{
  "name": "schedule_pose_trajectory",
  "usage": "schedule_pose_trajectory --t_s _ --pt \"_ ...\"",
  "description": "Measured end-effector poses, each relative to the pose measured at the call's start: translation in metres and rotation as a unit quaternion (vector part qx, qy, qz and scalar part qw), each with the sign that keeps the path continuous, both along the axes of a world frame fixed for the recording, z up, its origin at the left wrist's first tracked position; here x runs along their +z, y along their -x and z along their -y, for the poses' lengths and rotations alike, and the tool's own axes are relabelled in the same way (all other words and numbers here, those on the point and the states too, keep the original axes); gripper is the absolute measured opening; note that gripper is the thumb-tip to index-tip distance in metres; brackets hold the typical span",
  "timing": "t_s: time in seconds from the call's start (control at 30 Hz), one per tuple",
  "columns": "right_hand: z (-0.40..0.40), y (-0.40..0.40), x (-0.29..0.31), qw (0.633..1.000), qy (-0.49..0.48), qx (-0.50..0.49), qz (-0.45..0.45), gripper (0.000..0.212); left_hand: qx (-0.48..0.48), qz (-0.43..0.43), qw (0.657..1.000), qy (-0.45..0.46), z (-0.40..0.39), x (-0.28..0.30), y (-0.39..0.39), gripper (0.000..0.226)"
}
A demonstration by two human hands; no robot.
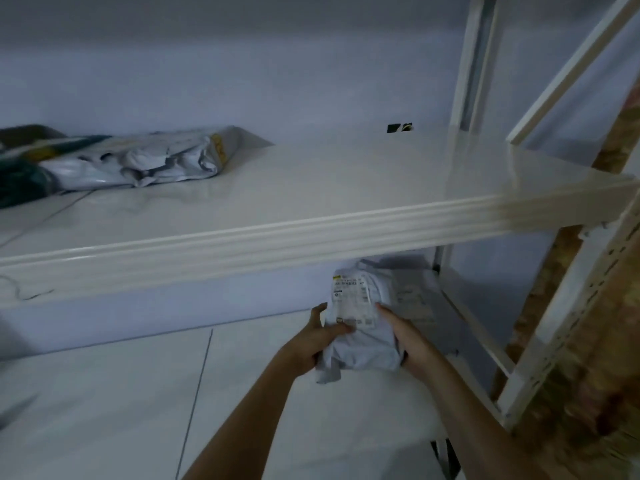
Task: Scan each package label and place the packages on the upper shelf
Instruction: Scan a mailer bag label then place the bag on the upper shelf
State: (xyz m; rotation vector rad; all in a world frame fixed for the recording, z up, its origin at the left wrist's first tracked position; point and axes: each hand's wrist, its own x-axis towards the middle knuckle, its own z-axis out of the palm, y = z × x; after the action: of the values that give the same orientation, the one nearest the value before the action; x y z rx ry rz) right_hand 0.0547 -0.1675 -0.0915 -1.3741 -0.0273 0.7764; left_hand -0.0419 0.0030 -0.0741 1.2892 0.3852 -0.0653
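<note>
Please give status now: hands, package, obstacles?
Left hand and right hand grip grey plastic mailer package, label up. Below white metal upper shelf. Shelf edge overhead.

Both bare forearms reach forward, converging. The left hand (313,344) and right hand (403,336) face each other, fingers curled in a grip.

label (350,299) print: too blurred to read | package (24,168): cut by left edge

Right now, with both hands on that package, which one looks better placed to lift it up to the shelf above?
Probably the right hand: the upper shelf is bare above it, while packages crowd the left. The left hand also grips the grey package.
</note>
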Motion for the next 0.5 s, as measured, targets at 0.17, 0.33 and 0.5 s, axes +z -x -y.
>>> schedule_pose_trajectory --t_s 0.17,0.33,0.5 --pt "-0.038 0.062 -0.01 0.995 -0.082 0.051 -0.007 0.033 0.037 0.0 0.999 -0.008 -0.037 -0.012 0.066 0.081" --pt "-0.09 0.121 -0.012 0.993 -0.075 0.087 -0.002 0.037 0.061 -0.002 0.998 -0.016 -0.08 -0.009 0.135 0.081" --pt "-0.159 0.182 -0.007 0.994 -0.044 0.096 0.035 0.045 0.108 0.024 0.994 -0.02 -0.133 -0.003 0.206 0.072"
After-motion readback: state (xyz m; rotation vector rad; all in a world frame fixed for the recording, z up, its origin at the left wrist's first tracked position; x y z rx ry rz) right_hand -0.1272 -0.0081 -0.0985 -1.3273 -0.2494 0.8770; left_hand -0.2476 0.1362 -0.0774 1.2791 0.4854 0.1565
